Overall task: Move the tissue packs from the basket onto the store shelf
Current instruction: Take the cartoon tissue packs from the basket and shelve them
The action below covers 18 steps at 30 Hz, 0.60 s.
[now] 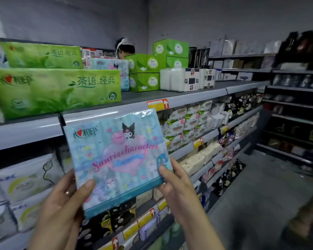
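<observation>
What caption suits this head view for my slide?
The left hand and right hand hold a pale blue plastic-wrapped tissue pack before the grey store shelf bearing green tissue packs.

Single head view, wide-angle, roughly level with top of store shelf [101, 115]. Faces shelf obliquely: front edge near at left, receding toward right far end. Aisle floor [260, 195] lower right.

Both hands grip a blue Sanrio tissue pack [116, 157], left hand [65, 201] and right hand [173, 184] at its lower corners. It is held up before the top shelf [170, 98]. Green tissue packs [56, 91] lie there.
</observation>
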Each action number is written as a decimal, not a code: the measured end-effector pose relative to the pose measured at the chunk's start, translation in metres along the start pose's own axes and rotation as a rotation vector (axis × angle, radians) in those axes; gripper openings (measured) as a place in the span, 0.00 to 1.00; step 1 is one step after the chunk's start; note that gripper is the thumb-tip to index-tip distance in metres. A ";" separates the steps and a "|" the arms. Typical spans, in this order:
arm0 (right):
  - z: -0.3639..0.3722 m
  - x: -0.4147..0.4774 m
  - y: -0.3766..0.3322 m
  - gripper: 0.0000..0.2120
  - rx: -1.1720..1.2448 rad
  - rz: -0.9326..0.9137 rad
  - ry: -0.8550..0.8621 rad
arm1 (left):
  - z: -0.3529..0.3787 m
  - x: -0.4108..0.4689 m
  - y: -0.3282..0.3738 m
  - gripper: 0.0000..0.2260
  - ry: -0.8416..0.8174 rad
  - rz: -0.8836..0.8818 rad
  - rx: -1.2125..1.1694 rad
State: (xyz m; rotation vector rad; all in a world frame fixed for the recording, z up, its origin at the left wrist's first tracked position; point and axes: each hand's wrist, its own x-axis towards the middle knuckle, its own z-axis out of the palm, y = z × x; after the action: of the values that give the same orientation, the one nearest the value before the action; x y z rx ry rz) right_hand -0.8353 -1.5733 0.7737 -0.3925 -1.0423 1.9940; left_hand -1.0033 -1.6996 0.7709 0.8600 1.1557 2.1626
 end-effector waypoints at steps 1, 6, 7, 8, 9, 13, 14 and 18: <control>-0.006 0.002 -0.004 0.44 -0.003 -0.012 0.005 | 0.007 0.002 -0.003 0.46 -0.001 -0.007 0.006; -0.040 0.011 -0.029 0.41 0.002 -0.039 -0.016 | 0.044 0.013 -0.023 0.40 -0.056 -0.013 -0.011; -0.047 0.014 -0.036 0.39 -0.004 -0.049 -0.024 | 0.054 0.015 -0.027 0.39 -0.059 -0.016 -0.004; -0.056 0.017 -0.043 0.38 -0.020 -0.061 -0.032 | 0.063 0.018 -0.031 0.38 -0.069 -0.008 0.003; -0.065 0.021 -0.051 0.38 -0.042 -0.071 -0.040 | 0.074 0.022 -0.036 0.37 -0.072 0.000 0.012; -0.103 0.039 -0.086 0.35 -0.074 -0.085 -0.054 | 0.119 0.034 -0.057 0.36 -0.064 0.029 0.019; -0.112 0.044 -0.095 0.33 -0.074 -0.084 -0.067 | 0.130 0.037 -0.062 0.35 -0.066 0.046 0.017; -0.140 0.062 -0.123 0.34 -0.095 -0.089 -0.118 | 0.166 0.043 -0.079 0.38 -0.058 0.068 0.022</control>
State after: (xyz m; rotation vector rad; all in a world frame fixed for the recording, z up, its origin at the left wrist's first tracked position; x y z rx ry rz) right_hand -0.7247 -1.4120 0.7920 -0.2762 -1.2106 1.9126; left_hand -0.8961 -1.5448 0.7866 0.9783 1.1387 2.1686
